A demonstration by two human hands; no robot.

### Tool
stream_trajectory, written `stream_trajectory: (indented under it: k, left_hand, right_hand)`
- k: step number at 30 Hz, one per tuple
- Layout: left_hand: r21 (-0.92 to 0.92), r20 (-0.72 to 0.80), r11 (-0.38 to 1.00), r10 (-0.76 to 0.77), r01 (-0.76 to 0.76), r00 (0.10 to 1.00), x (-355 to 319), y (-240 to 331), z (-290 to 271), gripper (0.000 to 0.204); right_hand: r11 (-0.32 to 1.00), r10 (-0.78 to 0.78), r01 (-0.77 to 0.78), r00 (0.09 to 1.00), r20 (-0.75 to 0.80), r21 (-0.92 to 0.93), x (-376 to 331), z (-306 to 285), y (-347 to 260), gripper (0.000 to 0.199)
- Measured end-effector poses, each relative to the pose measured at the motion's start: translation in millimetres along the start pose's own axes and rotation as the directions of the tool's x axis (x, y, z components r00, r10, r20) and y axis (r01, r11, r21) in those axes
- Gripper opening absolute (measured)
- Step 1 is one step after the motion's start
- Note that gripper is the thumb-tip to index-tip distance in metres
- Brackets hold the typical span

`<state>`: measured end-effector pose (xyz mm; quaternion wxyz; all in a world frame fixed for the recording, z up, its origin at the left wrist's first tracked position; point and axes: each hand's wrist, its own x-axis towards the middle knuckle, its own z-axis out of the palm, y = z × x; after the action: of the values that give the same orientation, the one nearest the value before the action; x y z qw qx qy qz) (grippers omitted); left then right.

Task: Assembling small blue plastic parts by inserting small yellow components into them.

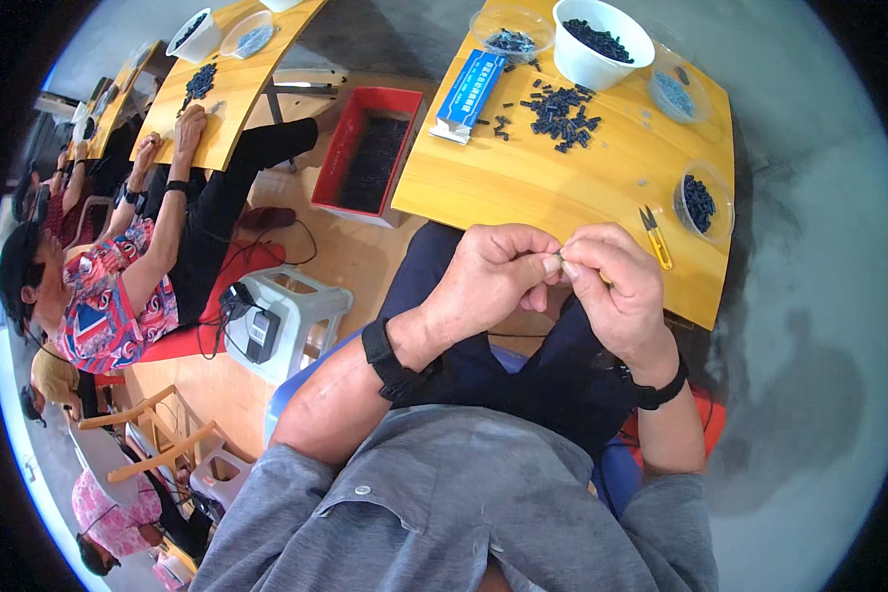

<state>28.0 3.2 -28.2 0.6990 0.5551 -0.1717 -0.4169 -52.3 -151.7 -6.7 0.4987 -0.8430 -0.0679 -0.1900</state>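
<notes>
My left hand (pixel 498 273) and my right hand (pixel 617 283) meet fingertip to fingertip over my lap, just off the near edge of the wooden table (pixel 523 192). Both are closed in a pinch. Whatever lies between the fingertips is too small and too covered to make out. On the table beyond, a loose pile of short black cylindrical pieces (pixel 563 115) is spread out. Yellow-handled thread snips (pixel 655 238) lie right of my right hand, beside a clear round tub (pixel 703 202) of black pieces.
A white bucket (pixel 602 44) of black pieces, clear tubs with small parts (pixel 511 37) and bluish bits (pixel 674 96), and a blue box (pixel 470 94) stand farther back. Left are a red bin (pixel 368 153), a plastic stool (pixel 286 321) with a black adapter, and people at other tables.
</notes>
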Motion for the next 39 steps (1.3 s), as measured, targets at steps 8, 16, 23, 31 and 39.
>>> stream_trajectory:
  k: [8, 16, 23, 31, 39]
  left_hand:
    - [-0.021, -0.014, 1.000, -0.021, 0.021, 1.000, 0, 6, -11, 0.010]
    - [-0.062, 0.015, 0.997, -0.034, 0.035, 0.999, 12, 20, -9, 0.009]
    - [-0.045, -0.035, 0.995, -0.093, 0.092, 0.995, 14, 9, -26, 0.009]
    - [-0.040, -0.059, 0.994, -0.104, 0.102, 0.993, 20, 4, -32, 0.011]
    - [-0.062, -0.126, 0.998, 0.017, -0.025, 0.992, 23, -2, -37, 0.012]
  right_hand:
    - [0.994, 0.080, -0.084, 0.995, 0.065, 0.067, 14, 4, 5, 0.009]
    - [0.741, 0.584, -0.584, 0.804, 0.111, 0.332, 62, 28, 103, 0.006]
    - [0.862, 0.352, -0.392, 0.919, -0.178, -0.321, 95, 81, 172, 0.018]
    - [0.813, 0.317, -0.400, 0.914, -0.254, -0.423, 105, 96, 187, 0.014]
    - [0.814, 0.571, -0.524, 0.801, -0.180, 0.252, 80, 68, 154, 0.008]
